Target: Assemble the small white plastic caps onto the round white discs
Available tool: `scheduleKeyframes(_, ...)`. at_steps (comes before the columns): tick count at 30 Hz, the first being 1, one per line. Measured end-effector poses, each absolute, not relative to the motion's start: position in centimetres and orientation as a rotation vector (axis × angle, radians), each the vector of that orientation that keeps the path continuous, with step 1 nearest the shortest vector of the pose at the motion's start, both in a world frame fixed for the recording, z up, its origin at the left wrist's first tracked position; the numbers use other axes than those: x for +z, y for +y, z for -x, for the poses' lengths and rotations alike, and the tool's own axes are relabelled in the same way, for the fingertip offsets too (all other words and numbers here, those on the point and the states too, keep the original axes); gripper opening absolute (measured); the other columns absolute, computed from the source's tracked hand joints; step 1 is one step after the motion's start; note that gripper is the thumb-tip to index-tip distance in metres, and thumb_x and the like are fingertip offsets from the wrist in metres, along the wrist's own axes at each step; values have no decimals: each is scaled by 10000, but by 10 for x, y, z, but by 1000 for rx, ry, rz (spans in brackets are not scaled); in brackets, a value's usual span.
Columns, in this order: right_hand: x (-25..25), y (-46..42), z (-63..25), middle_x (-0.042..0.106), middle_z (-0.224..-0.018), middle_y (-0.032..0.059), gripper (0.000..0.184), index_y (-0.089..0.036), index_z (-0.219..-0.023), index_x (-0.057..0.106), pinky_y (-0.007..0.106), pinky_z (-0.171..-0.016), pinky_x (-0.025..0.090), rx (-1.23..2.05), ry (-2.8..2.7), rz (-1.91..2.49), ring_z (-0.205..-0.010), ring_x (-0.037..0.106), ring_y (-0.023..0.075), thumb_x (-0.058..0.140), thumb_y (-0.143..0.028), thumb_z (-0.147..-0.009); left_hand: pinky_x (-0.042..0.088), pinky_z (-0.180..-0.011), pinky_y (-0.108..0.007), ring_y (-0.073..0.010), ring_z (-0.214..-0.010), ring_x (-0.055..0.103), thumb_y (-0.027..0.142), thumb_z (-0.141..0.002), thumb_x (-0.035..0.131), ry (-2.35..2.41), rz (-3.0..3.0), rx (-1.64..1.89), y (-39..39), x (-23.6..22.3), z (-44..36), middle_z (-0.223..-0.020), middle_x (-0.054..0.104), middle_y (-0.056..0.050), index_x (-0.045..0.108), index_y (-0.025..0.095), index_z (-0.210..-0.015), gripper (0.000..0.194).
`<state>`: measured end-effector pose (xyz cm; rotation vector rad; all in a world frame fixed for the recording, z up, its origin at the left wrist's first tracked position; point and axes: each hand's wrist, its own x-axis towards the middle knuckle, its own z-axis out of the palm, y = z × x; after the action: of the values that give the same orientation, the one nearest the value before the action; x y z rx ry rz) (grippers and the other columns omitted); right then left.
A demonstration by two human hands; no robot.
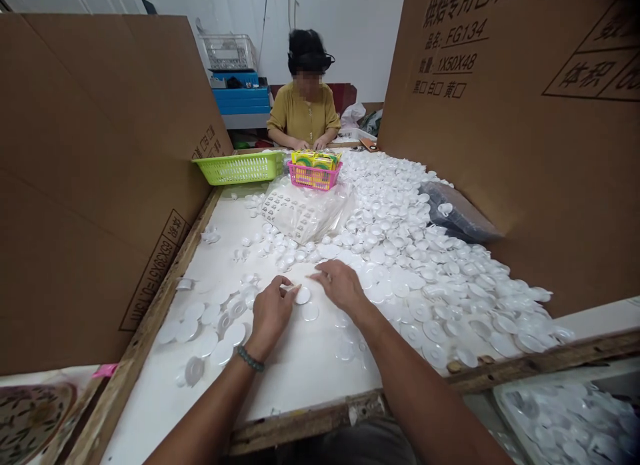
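My left hand point(273, 310), with a beaded bracelet at the wrist, is closed in a pinch at the edge of a small white plastic disc point(303, 295). Just below that lies another thin round disc point(311, 311), flat on the white tabletop. To the right, my right hand point(342, 286) has its thumb and fingers drawn together over the table; whatever is between them is too small to make out. Left of my left hand several loose white discs point(224, 351) are scattered. A wide heap of white plastic discs point(400, 238) spreads behind and beside my right hand.
Clear plastic bags with a printed sheet point(300, 215) lie mid-table, near a pink basket point(314, 176) of yellow packets and a green basket point(240, 169). Cardboard walls point(100, 185) flank both sides. A dark package point(457, 211) sits right. A person point(306, 111) works opposite.
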<state>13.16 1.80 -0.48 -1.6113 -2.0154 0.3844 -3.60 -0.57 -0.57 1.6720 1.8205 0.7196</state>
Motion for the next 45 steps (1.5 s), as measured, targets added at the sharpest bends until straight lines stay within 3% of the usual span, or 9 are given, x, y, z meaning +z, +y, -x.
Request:
scheduleKeyframes(4,-6,28,-141,612,-987,79,238,-192,-1046,622,304,-782,393,89,-2067,1737,-945,493,212,514,-289,-858,412,-832,-379,-248,-982,520,383,-810,527,1715,-2302,779,-16,0,33,-1065,596,-88,573,212,-1058,304)
scheduleKeyframes(10,-12,29,-144,625,-887,73,250,-185,-761,662,308,-748,373,109,-2236,1776,-891,481,206,455,-242,-887,382,-799,-387,-248,-882,489,299,-845,475,1790,-2463,595,-19,-5,42,-881,643,-79,628,175,-940,219)
scheduleKeyframes(15,-10,28,-141,618,-963,69,200,-177,-802,660,304,-752,364,138,-2208,1733,-922,464,203,483,-237,-872,371,-778,-417,-287,-948,465,297,-834,487,2037,-2471,590,-25,-1,55,-1023,617,-102,631,167,-966,234)
scheduleKeyframes(21,-10,21,-133,629,-857,56,239,-182,-757,679,302,-765,364,245,-2309,1522,-894,455,188,508,-307,-868,400,-797,-359,-225,-893,481,397,-824,525,1435,-2556,604,-39,1,33,-935,621,-67,615,180,-932,259)
scheduleKeyframes(25,-13,23,-127,579,-1078,82,251,-200,-1031,635,322,-799,363,159,-2229,1478,-977,434,204,452,-305,-895,415,-774,-350,-216,-854,500,366,-858,474,1456,-2470,571,-31,3,30,-882,636,-59,623,179,-892,242)
scheduleKeyframes(29,-17,33,-124,468,-1281,93,338,-255,-1222,498,377,-807,353,108,-2233,1564,-1097,363,257,468,-305,-889,404,-845,-386,-254,-961,494,322,-846,494,1767,-2447,669,5,11,40,-1042,620,-97,609,145,-1034,283)
scheduleKeyframes(36,-15,43,-126,651,-904,49,205,-198,-852,652,304,-756,379,141,-2136,1471,-913,467,190,451,-195,-889,424,-829,-363,-248,-956,524,360,-839,499,1759,-2356,655,19,12,35,-1012,642,-79,613,154,-1033,306)
scheduleKeyframes(41,-16,46,-132,664,-832,49,244,-177,-1009,637,276,-717,420,155,-1897,1621,-820,540,177,458,-128,-851,438,-794,-359,-239,-924,533,444,-769,584,1470,-2358,555,-19,-2,29,-982,629,-76,597,176,-1019,367)
scheduleKeyframes(45,-12,45,-136,672,-835,42,227,-195,-1012,636,289,-703,436,212,-1793,1699,-784,584,180,475,-176,-852,442,-789,-357,-227,-912,536,307,-783,597,1454,-2323,551,-32,-10,27,-976,616,-73,584,176,-995,250)
